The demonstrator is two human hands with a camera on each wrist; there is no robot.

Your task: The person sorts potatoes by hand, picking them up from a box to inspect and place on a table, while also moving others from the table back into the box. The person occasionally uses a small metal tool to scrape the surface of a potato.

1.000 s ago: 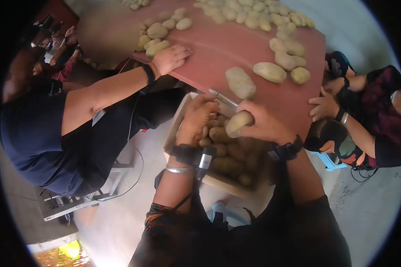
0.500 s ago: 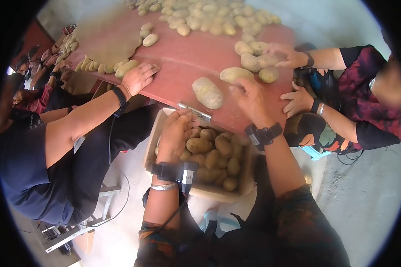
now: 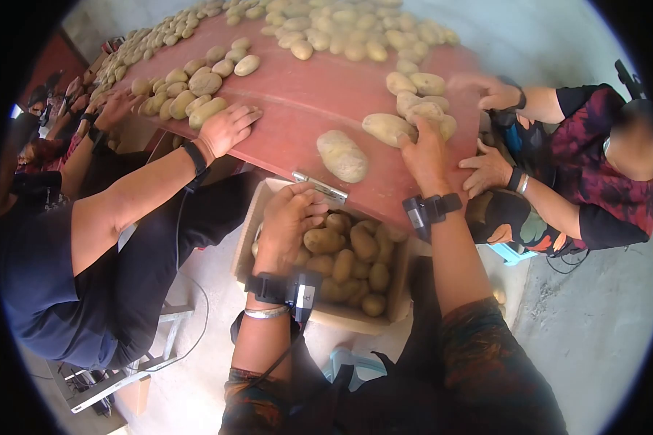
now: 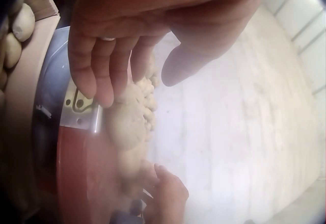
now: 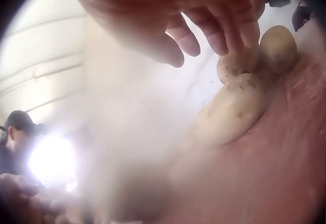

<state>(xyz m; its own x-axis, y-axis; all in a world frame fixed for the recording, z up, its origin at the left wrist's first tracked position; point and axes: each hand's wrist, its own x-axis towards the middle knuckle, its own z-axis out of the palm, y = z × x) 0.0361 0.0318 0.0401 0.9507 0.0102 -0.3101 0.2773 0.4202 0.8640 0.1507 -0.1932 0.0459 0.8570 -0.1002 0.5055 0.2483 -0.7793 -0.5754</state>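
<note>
In the head view my left hand hovers over the near left corner of the potato box, beside the metal latch on the table edge. Its fingers are loosely bent, holding nothing; the left wrist view shows this hand above the latch. My right hand reaches over the red table, fingertips at a cluster of potatoes, just right of a long potato. From the right wrist, the hand has relaxed fingers over potatoes; contact is unclear.
A large potato lies near the table's front edge. Another person's forearm rests along the left side. At the right, someone's hands are by the table edge. More potatoes cover the far side.
My right hand, which held a potato above the box, let it go and moved out to the table cluster. The right-hand person's upper hand drew back from those potatoes. My left hand stayed near the latch.
</note>
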